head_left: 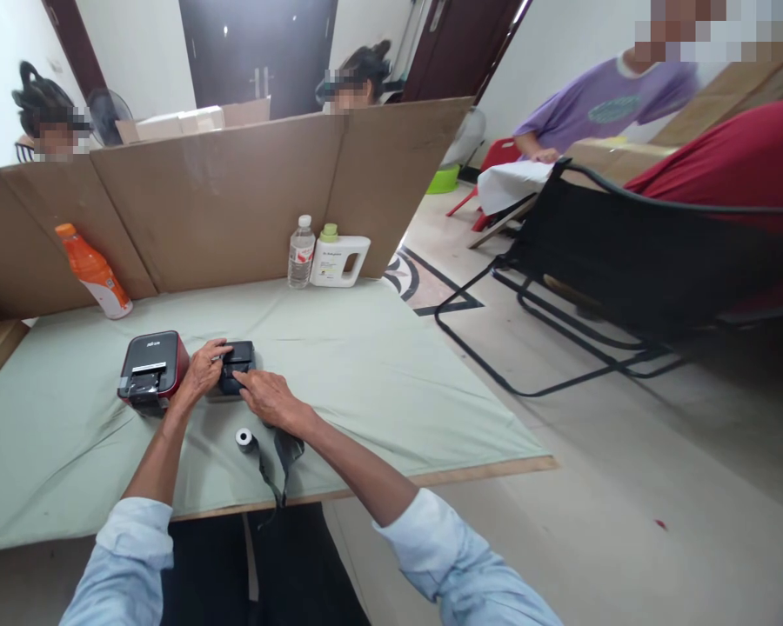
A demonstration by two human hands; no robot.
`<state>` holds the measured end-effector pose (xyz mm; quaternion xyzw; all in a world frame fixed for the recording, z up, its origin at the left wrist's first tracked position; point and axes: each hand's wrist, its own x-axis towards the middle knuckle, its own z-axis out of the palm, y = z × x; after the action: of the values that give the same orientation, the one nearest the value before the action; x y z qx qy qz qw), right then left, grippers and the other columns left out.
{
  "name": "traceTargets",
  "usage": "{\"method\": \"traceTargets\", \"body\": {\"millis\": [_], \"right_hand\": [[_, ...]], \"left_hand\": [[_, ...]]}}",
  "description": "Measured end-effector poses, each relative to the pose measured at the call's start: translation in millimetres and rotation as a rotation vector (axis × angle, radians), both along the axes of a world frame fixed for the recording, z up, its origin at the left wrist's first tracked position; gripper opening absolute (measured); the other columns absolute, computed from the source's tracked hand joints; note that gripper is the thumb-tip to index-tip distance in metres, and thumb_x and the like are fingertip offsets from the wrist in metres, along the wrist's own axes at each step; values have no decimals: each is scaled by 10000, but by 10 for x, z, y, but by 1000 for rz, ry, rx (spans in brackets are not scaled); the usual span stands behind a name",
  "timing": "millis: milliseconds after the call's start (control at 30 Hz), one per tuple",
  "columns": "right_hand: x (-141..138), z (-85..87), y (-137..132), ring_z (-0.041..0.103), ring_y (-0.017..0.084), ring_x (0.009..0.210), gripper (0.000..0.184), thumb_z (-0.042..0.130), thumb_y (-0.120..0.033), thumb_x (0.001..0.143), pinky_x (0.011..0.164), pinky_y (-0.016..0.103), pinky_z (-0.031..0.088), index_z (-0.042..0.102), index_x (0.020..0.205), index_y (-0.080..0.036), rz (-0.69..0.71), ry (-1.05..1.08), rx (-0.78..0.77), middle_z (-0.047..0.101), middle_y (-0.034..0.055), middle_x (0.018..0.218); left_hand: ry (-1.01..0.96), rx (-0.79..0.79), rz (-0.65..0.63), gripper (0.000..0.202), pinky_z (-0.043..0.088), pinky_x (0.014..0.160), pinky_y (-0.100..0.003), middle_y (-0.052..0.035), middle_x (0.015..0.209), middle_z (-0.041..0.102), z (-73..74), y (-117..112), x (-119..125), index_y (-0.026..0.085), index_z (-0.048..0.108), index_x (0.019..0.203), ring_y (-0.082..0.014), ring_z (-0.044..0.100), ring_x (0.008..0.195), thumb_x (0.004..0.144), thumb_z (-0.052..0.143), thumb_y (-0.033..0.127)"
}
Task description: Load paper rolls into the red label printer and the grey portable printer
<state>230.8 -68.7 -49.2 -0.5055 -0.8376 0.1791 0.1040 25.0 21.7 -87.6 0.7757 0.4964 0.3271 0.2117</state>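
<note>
A small black box-shaped device, seemingly a portable printer [240, 355], rests on the pale green cloth. My left hand [204, 369] grips its left side, fingers bent over the top. From the right, my right hand [271, 398] holds its front, with the index finger lying on the upper face; the thumb is hard to see. Just left of my left hand stands a larger red and black printer [153, 361]. Nearer to me lies a small roll with a white end [244, 439], and beside it a dark crumpled strip [288, 452] hangs over the table edge.
A cardboard screen [235, 200] stands along the table's far side. Before it are an orange bottle [95, 274], a clear water bottle [301, 252] and a white jug [339, 261]. To the right is a black folding chair [613, 261]. Other people sit beyond.
</note>
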Motion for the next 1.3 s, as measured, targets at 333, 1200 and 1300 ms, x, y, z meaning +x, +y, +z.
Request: {"method": "traceTargets", "body": {"millis": [333, 1200, 1300], "right_hand": [[8, 12, -45, 673, 291, 1180, 478, 447, -216, 1035, 950, 386, 500, 505, 1507, -263, -7, -43, -10, 716, 134, 1286], [203, -314, 222, 642, 253, 1152, 625, 526, -310, 1004, 1025, 366, 478, 368, 1589, -159, -204, 279, -103, 613, 169, 1399], [192, -406, 308, 654, 254, 1138, 585, 547, -309, 981, 1026, 367, 484, 458, 1535, -141, -164, 389, -150, 645, 164, 1386]], "left_hand": [[73, -33, -42, 566, 409, 1228, -491, -116, 1574, 529, 15, -186, -14, 188, 736, 1306, -298, 503, 1461, 775, 547, 134], [284, -124, -72, 959, 446, 1176, -507, -183, 1587, 476, 92, -441, -40, 197, 473, 1580, -405, 508, 1428, 646, 682, 134], [263, -136, -98, 998, 462, 1158, -508, -195, 1548, 510, 85, -494, -41, 185, 392, 1621, -380, 547, 1390, 663, 661, 116]]}}
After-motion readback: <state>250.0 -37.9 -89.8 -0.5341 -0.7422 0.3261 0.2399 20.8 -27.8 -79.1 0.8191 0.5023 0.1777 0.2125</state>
